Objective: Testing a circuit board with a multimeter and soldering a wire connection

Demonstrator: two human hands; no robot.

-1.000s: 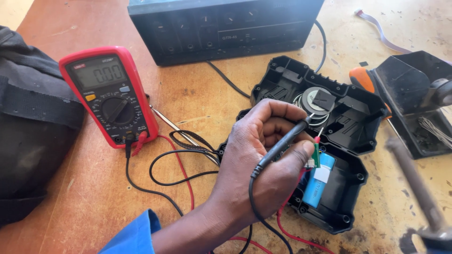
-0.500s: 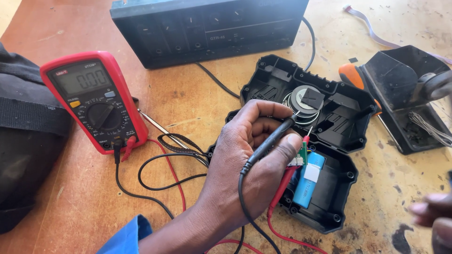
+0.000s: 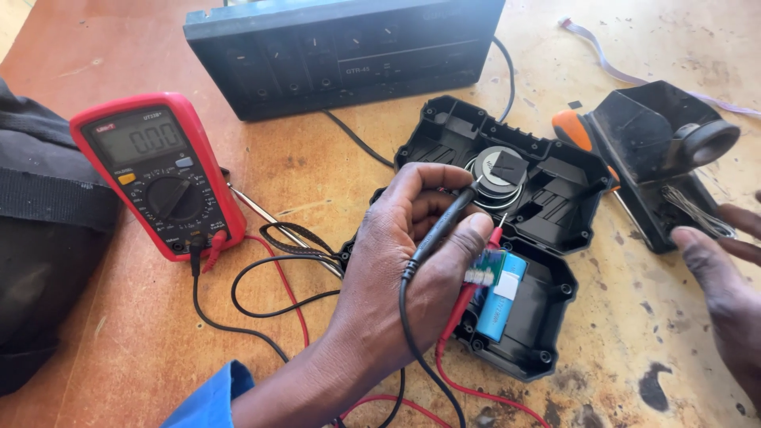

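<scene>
Over the opened black casing [image 3: 507, 238] I keep my left hand [image 3: 404, 269], fingers pinching both meter probes [image 3: 444, 230] like chopsticks so their tips reach the blue battery cell [image 3: 501, 297] inside; right of the casing, my right hand [image 3: 725, 277] hovers, fingers loosely spread. The red multimeter [image 3: 158, 170] lies left of it, display upward.

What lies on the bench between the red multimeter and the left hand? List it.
Head view: looped black and red test leads and a thin metal rod lie between the red multimeter and the left hand.

Multimeter [image 3: 162, 174] left of opened casing [image 3: 507, 238]
</scene>
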